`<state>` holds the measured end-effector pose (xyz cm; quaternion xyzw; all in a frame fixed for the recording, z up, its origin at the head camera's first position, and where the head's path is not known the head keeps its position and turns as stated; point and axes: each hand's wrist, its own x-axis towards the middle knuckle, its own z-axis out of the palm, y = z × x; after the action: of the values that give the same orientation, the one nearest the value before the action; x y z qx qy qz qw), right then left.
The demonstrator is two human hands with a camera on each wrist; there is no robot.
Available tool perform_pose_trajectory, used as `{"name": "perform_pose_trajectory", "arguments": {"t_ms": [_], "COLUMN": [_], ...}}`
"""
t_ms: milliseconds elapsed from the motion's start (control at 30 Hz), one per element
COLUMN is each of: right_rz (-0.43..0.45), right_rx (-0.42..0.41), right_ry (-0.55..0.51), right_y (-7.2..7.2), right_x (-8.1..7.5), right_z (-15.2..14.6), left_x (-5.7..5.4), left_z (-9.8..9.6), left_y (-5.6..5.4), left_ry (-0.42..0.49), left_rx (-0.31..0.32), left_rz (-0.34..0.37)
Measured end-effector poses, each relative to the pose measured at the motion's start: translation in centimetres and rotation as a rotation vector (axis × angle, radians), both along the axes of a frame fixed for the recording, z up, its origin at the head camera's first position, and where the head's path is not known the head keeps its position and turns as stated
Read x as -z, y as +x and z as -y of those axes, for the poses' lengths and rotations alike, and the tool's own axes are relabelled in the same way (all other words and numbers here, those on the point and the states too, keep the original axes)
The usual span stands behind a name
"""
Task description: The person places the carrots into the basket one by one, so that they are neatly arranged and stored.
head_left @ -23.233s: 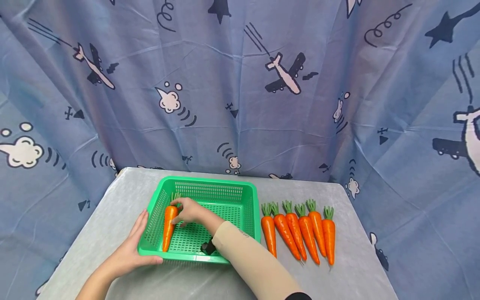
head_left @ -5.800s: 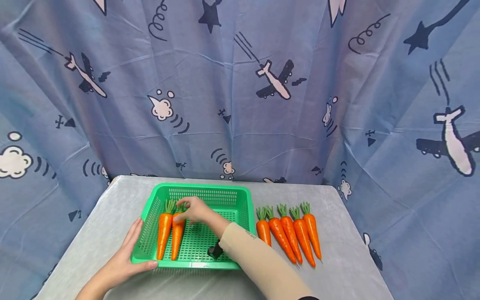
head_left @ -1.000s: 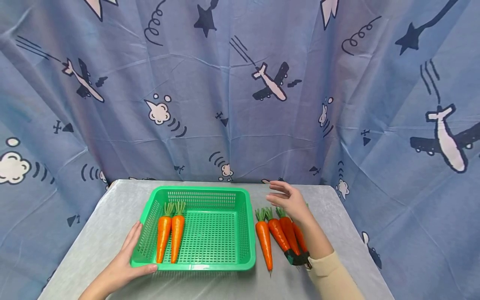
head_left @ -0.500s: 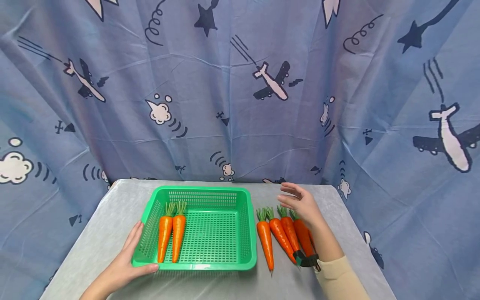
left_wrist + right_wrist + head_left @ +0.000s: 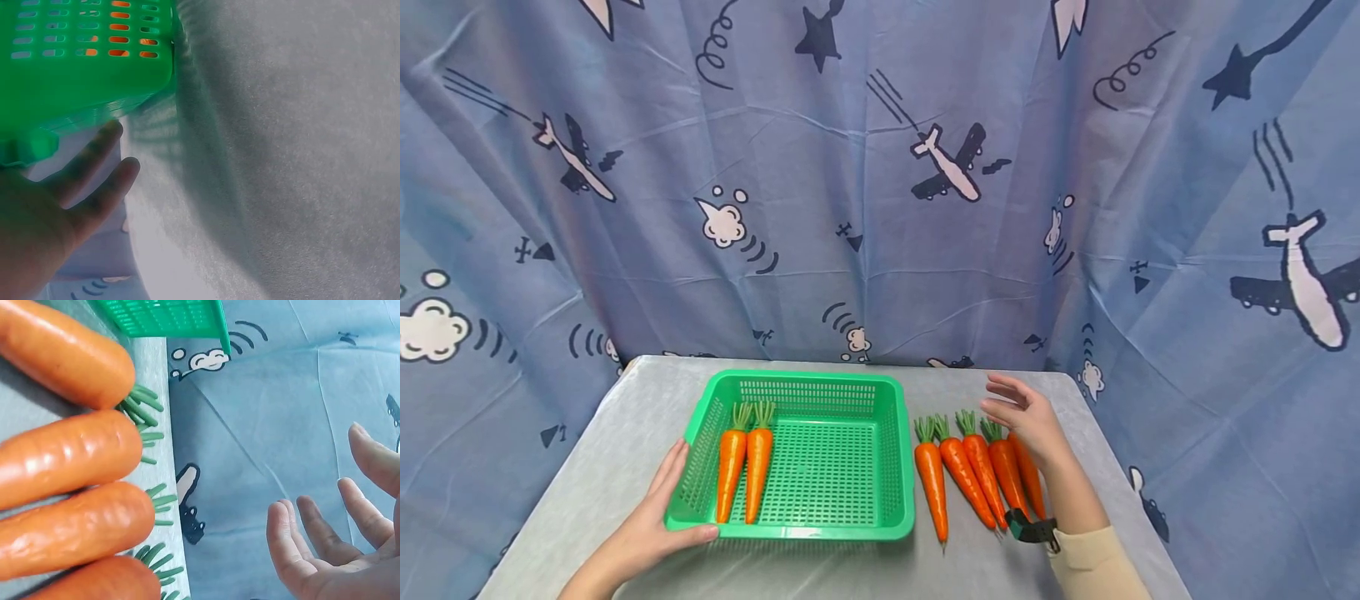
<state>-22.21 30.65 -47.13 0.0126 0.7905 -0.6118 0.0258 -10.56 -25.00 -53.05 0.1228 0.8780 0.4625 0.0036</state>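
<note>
Orange carrots; right hand aloft nearby

A creased blue curtain hangs behind the table, its folds continuing beyond the table's left and right edges. High above the table, the fabric bears dark stars and curly lines; lower down come pale airplanes with dark wings and white puffs. Soft light falls across the table's pale grey surface.
</note>
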Motion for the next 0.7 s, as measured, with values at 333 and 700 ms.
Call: {"name": "perform_pose_trajectory", "arguments": {"t_ms": [333, 700], "right_rz": [0.005, 0.036], "right_rx": [0.046, 0.070], "right_ry": [0.078, 0.148], "right_y": [0.7, 1.2], "right_x": [1.0, 2.6], "right_z": [-2.2, -4.8], "left_x": [0.0, 0.0], "left_z": [0.0, 0.0], "left_y": [0.1, 0.1], "left_ry": [-0.011, -0.052], "left_rx": [-0.007, -0.013], "left_rz": [-0.003, -0.002]}}
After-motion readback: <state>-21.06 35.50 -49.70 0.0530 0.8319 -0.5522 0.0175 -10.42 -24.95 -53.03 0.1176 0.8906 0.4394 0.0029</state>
